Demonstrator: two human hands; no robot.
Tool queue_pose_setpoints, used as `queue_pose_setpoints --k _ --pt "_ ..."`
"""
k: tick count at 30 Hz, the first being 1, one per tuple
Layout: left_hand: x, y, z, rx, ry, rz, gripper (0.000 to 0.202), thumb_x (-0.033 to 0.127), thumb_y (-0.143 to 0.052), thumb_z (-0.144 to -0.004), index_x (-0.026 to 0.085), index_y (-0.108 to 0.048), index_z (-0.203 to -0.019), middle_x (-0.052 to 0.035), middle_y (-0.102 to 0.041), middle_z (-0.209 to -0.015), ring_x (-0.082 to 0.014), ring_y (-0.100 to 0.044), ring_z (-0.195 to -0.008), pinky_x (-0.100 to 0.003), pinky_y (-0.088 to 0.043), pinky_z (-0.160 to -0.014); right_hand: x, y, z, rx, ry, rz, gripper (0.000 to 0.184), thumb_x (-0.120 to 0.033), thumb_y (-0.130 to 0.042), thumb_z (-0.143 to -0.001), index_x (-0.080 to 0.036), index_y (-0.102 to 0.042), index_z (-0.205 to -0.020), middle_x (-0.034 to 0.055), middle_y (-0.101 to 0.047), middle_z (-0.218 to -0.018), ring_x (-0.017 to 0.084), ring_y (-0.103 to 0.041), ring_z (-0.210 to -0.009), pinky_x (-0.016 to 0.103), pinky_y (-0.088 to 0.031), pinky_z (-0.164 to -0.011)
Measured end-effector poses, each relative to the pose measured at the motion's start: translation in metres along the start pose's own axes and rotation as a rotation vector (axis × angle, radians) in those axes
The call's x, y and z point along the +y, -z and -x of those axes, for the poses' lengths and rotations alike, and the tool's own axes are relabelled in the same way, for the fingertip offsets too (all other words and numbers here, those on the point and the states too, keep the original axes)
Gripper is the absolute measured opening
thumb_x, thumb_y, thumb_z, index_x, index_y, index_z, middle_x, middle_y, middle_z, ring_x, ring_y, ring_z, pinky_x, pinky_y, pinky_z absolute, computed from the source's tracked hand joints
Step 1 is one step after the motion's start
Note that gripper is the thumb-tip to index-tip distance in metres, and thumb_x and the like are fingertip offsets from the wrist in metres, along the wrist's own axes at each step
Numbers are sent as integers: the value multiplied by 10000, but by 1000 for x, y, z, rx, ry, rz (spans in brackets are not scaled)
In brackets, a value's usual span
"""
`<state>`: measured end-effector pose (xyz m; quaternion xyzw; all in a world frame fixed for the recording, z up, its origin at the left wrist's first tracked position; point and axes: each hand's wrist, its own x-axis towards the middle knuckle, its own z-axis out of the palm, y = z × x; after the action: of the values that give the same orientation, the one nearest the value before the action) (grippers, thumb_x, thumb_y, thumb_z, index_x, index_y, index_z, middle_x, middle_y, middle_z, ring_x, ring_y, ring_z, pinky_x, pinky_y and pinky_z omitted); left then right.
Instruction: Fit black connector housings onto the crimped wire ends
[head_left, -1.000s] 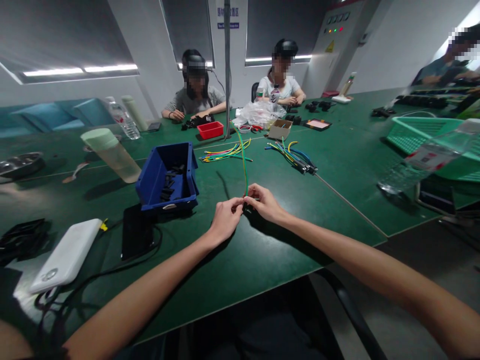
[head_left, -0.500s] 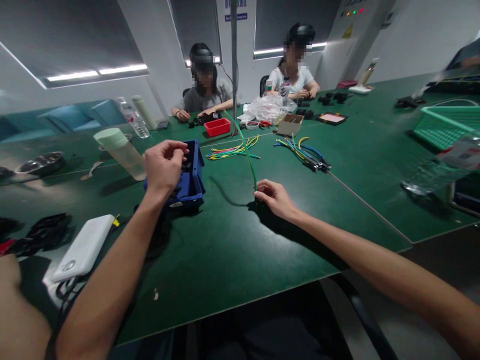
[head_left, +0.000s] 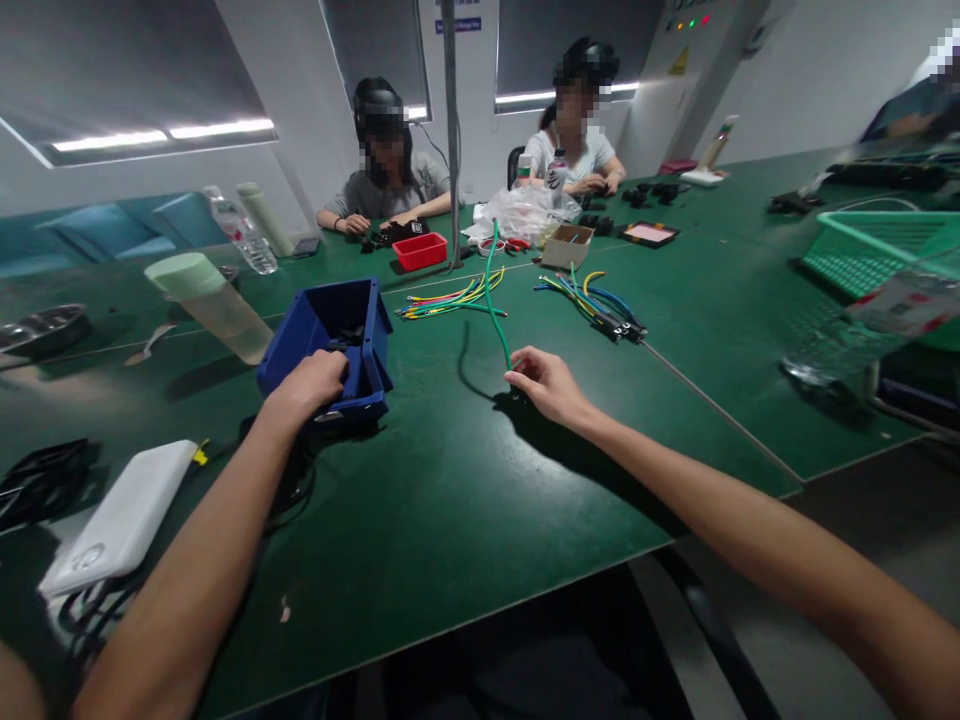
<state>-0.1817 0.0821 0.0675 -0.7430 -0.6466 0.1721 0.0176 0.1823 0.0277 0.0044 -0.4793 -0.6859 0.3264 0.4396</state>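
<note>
Right hand (head_left: 546,385) pinches the lower end of an upright, curving green wire (head_left: 492,290) above the green tabletop (head_left: 420,540); left hand (head_left: 311,388) dips into a blue bin (head_left: 381,352).

The left fingertips are hidden, so whether they grip anything cannot be told; dark pieces (head_left: 349,335) lie in the bin. The tabletop has a dull sheen and straight seams, with one bundle of coloured wires (head_left: 442,303) left of the green wire and another (head_left: 589,305) to its right. A white device (head_left: 124,520) lies near the left forearm, a mint basket (head_left: 862,262) far right. Beyond a grey pole (head_left: 451,150), two people sit before dark window blinds (head_left: 135,70); blue chairs (head_left: 109,238) stand at left, and a pale cabinet (head_left: 660,110) shows small coloured lights.
</note>
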Motion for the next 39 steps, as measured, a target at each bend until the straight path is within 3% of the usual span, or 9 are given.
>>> queue_pose_setpoints --k 6,15,23,26,31,35,39 --pt "8 -6 2 117 -40 -70 328 112 -505 -748 147 -661 -1034 -173 -693 -1043 -285 -679 -962 -298 -514 -778 12 7 -4 69 -27 65 243 -399 -646 -783 -197 -591 -906 8 -643 -762 149 -581 -663 283 -451 -638" --pt "28 -2 9 128 -61 -23 318 160 -476 -803 136 -644 -1073 -180 -699 -1042 -284 -683 -959 -305 -527 -760 12 32 12 85 -68 337 225 -367 -615 -807 -175 -638 -922 57 -689 -854 165 -612 -698 290 -449 -652" --pt "34 -2 12 219 -78 28 338 193 -425 -852 96 -604 -1122 -220 -655 -1121 -317 -655 -1013 -381 -516 -845 21 96 36 36 -122 614 211 -324 -600 -810 -158 -658 -927 76 -708 -855 180 -630 -725 281 -461 -658" --pt "34 -2 13 241 -71 58 356 204 -447 -846 91 -593 -1150 -225 -647 -1137 -313 -651 -1024 -382 -508 -872 23 128 38 -10 -166 732 183 -304 -609 -790 -165 -669 -892 69 -709 -819 192 -643 -736 276 -455 -651" --pt "34 -1 15 277 -94 96 388 244 -469 -840 94 -588 -1177 -222 -648 -1141 -320 -651 -1016 -385 -511 -863 22 173 34 32 -286 860 184 -310 -651 -743 -171 -695 -855 73 -723 -840 209 -653 -730 287 -450 -648" --pt "33 -2 13 282 -108 66 370 176 -445 -820 105 -619 -1139 -219 -654 -1134 -327 -655 -1008 -389 -520 -832 27 194 28 83 -373 894 173 -310 -670 -728 -166 -710 -816 80 -729 -861 203 -643 -738 282 -444 -653" --pt "31 -5 8 261 -96 49 346 117 -432 -797 94 -668 -1049 -232 -678 -1056 -323 -676 -962 -377 -528 -806 33 202 14 140 -451 827 185 -319 -672 -729 -147 -723 -773 64 -710 -751 176 -611 -682 270 -427 -638"
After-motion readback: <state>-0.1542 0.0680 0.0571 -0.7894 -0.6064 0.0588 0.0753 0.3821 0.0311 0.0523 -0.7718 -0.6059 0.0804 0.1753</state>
